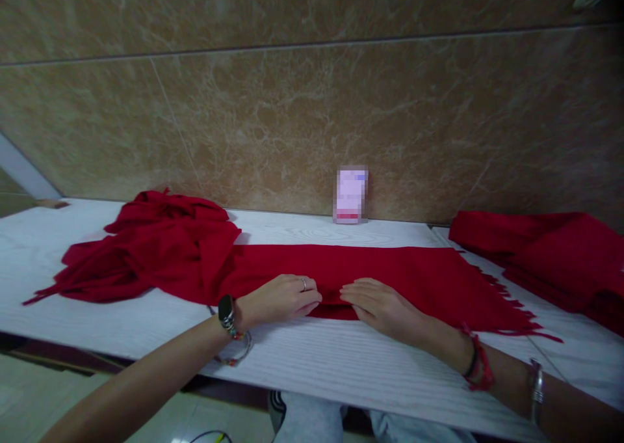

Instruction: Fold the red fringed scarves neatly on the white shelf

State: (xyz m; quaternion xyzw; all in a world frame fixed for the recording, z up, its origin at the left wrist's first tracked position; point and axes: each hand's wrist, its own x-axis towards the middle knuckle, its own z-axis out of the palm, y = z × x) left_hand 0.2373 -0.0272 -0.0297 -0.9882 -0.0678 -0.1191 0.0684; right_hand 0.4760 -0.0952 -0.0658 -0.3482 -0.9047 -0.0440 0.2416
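Observation:
A long red fringed scarf (419, 277) lies stretched across the white table (312, 358), its left end bunched in a heap (160, 248) and its fringe at the right. My left hand (280, 298) rests palm down on the scarf's near edge at the middle, fingers together and lying flat, a ring on one finger and a watch on the wrist. My right hand (377, 303) lies flat beside it, fingertips almost meeting the left hand's, pressing the same edge. Neither hand grips the cloth.
Another red cloth (550, 254) lies piled at the right end of the table. A small pink-and-white card (350, 196) stands against the brown marble wall (312, 105). A thin bracelet (238, 352) lies on the table under my left wrist. My knees show below the front edge.

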